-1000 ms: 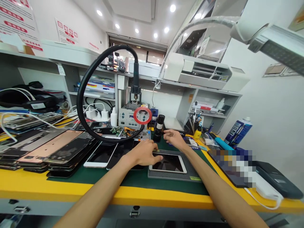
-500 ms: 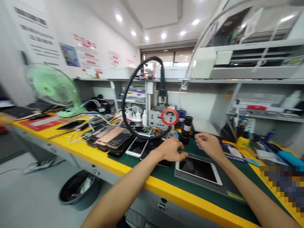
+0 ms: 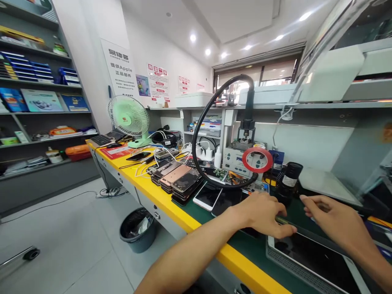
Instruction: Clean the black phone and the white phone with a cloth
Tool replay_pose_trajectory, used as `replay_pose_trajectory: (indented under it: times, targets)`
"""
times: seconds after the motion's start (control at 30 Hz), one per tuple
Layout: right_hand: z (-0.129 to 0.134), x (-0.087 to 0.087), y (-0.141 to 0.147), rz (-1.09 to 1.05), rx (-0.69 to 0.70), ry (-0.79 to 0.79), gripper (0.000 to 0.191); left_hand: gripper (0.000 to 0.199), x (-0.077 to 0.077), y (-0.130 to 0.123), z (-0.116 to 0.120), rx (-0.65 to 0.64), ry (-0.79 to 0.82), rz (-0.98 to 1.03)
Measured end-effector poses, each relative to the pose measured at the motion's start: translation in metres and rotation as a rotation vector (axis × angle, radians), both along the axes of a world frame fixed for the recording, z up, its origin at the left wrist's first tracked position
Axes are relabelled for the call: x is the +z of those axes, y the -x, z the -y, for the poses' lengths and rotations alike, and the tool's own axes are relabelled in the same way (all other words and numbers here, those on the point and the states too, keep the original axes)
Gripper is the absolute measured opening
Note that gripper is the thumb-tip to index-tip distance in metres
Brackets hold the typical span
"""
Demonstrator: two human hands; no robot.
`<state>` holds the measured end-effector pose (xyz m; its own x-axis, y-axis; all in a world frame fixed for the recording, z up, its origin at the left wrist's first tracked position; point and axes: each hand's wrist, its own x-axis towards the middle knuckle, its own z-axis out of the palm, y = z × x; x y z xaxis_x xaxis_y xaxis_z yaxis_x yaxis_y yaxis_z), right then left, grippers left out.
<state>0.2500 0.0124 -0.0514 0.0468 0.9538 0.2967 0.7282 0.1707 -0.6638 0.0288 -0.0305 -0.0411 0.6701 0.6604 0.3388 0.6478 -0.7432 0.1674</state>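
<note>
My left hand [image 3: 266, 214] is over the near left corner of a white-framed tablet [image 3: 315, 261], thumb and fingers apart, with a thin edge of something showing beneath the fingers. The tablet lies screen up on a grey perforated pad [image 3: 284, 261] on the green mat. To its right, my right hand [image 3: 333, 216] is raised above the tablet's far edge, fingertips pinched together; what they hold, if anything, is too small to name. A black cylindrical bottle [image 3: 289, 179] stands behind the hands, between them.
Left of my hands lie a white-framed phone [image 3: 208, 196] and stacked phone screens [image 3: 183, 181]. A black hose [image 3: 197, 134] arches up beside a red ring of tape [image 3: 257, 160]. Farther left are a green fan [image 3: 128, 116] and, on the floor, a bin [image 3: 137, 230].
The view has turned to the left, so shelves now show and the hands sit farther right in the picture. Both hands keep nearly the same poses by the tablet.
</note>
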Motion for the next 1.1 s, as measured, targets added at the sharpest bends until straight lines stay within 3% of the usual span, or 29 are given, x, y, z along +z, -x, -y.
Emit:
replay_pose_trajectory:
  times: [0.27, 0.57, 0.7, 0.83, 1.0, 1.1]
  targets:
    - [0.004, 0.009, 0.005, 0.026, -0.068, 0.047, 0.043, 0.057, 0.004, -0.003, 0.004, 0.000, 0.013, -0.056]
    - [-0.006, -0.004, -0.002, 0.036, -0.032, -0.045, 0.039, 0.055, 0.004, -0.003, 0.006, -0.006, -0.023, -0.021]
    - [-0.009, -0.008, -0.001, 0.023, -0.011, -0.061, 0.039, 0.046, 0.006, -0.002, 0.007, -0.025, -0.021, 0.085]
    - [-0.002, -0.005, 0.005, 0.002, -0.017, -0.141, 0.041, 0.018, 0.008, -0.002, 0.011, -0.034, -0.025, 0.207]
    - [-0.004, -0.001, -0.001, -0.080, -0.048, -0.236, 0.043, 0.025, 0.008, 0.000, 0.008, 0.106, -0.048, 0.369]
    - [-0.008, -0.002, -0.012, -0.095, -0.089, -0.242, 0.047, 0.023, 0.008, 0.001, 0.001, 0.109, -0.007, 0.480]
